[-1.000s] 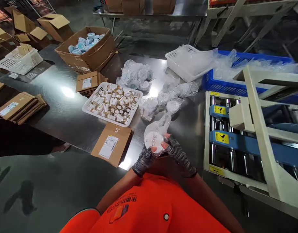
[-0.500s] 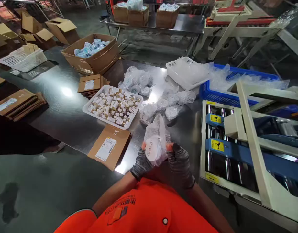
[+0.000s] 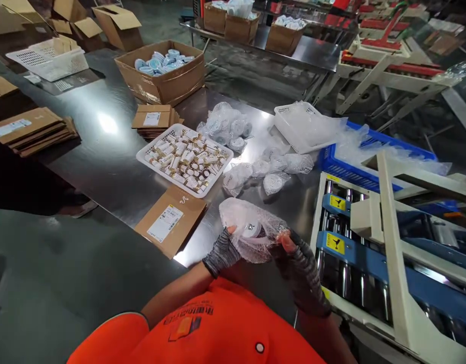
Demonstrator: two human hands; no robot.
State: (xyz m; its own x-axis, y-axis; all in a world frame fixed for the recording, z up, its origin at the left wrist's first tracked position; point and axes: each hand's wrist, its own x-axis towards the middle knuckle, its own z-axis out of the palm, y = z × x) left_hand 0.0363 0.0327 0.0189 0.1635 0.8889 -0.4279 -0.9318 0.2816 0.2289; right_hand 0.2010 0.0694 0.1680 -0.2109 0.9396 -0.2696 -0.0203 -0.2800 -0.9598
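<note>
— What sits between the hands?

— A round white jar (image 3: 251, 229) with dark lettering on its lid, wrapped in a crinkled bubble-wrap bag (image 3: 251, 227). It is held just above the near edge of the steel table (image 3: 103, 151), in front of the orange shirt.

— And the fingers?

— The left hand (image 3: 222, 251), in a grey knitted fingerless glove, pinches the bag's left side, bare fingertips closed on the plastic. The right hand (image 3: 299, 260), gloved the same, has its fingertips clamped on the bag's right end. Both grip the wrap; neither touches the jar directly.

— What lies around the jar?

— Just beyond it, several more small wrapped bundles (image 3: 268, 172) lie loose on the steel. Beyond and left of the jar is a white perforated plastic tray (image 3: 183, 159) packed with small white-and-gold tubes. Left of the jar, at the table edge, lies a stack of flat brown cartons (image 3: 172, 220) with a white label. Farther off stands an open cardboard box (image 3: 162, 71) holding pale blue lids. Right of the jar is a cream-framed machine (image 3: 388, 242) with steel rollers and blue bars; behind it, a blue crate (image 3: 339, 159).

— The surface and room?

— The table is smooth and glossy, catching a bright lamp reflection. The floor is dark grey; more steel tables and cartons stand behind.
</note>
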